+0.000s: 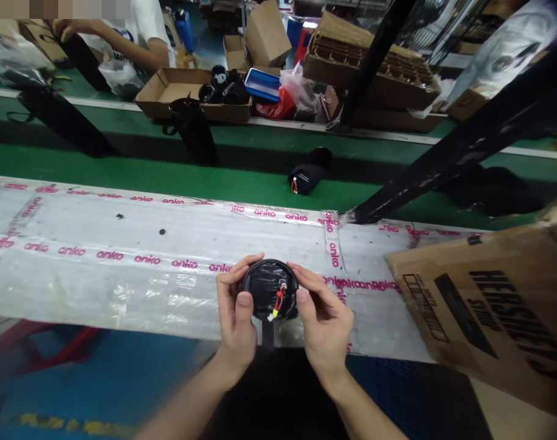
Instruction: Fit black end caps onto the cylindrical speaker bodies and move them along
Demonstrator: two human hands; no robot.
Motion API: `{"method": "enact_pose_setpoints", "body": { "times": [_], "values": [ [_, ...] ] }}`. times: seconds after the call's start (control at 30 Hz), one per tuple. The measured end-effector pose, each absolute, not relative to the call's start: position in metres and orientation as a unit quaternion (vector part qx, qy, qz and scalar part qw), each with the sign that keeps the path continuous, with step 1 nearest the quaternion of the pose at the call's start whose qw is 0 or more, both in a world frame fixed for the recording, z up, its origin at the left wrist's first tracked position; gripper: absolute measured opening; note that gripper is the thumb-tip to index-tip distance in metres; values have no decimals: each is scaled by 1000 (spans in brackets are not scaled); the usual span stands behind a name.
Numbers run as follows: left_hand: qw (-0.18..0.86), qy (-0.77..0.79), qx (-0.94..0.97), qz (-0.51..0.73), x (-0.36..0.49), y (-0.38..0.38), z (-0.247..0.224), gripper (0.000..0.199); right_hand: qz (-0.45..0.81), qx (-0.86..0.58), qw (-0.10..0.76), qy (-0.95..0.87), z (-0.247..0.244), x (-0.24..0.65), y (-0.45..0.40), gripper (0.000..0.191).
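Observation:
Between my two hands is a round black housing [262, 287], its circular end facing up toward me. Red wires with a small white-and-yellow connector [275, 313] lie across that end, and a black strap hangs from its near edge. My left hand [236, 315] grips the left side, thumb near the rim and fingers curled round the far side. On the opposite side, my right hand [325, 318] holds the rim with thumb and fingers. The underside of the housing is hidden.
Taped white bench covering [99, 281] lies beneath. A cardboard box [484, 299] stands at right, near a slanting black post [425, 159]. Beyond, a green conveyor belt [251, 177] carries black cylinders [193, 131] and a black part with red wires [306, 177]. Another person [136, 43] works across it.

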State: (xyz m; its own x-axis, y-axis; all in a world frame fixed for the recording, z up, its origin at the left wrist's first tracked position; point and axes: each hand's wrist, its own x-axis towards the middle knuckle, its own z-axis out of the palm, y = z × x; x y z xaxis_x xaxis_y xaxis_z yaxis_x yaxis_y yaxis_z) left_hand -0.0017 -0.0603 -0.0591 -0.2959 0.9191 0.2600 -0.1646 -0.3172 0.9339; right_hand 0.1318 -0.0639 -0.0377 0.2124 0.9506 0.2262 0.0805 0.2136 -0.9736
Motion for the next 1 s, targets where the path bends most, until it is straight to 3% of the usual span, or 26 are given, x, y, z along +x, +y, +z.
{"method": "enact_pose_setpoints", "body": {
  "times": [0.1, 0.3, 0.5, 0.77, 0.87, 1.0],
  "values": [
    [387, 436, 445, 679, 1, -60, -57, 31, 319, -506, 580, -552, -37, 132, -67, 27],
    [484, 373, 479, 630, -17, -35, -50, 14, 417, -489, 628, -439, -42, 131, -60, 18],
    [469, 370, 516, 613, -13, -27, -54, 54, 365, -519, 629, -449, -34, 119, -65, 22],
    [439, 390, 530, 611, -10, -33, -54, 54, 429, -512, 590, -453, -26, 126, -80, 34],
    [460, 374, 533, 604, -14, -32, -53, 53, 465, -462, 520, -547, -27, 152, -77, 44],
    [505, 346, 551, 567, -21, -30, -54, 53, 404, -453, 442, -660, -39, 175, -68, 76]
  ]
}}
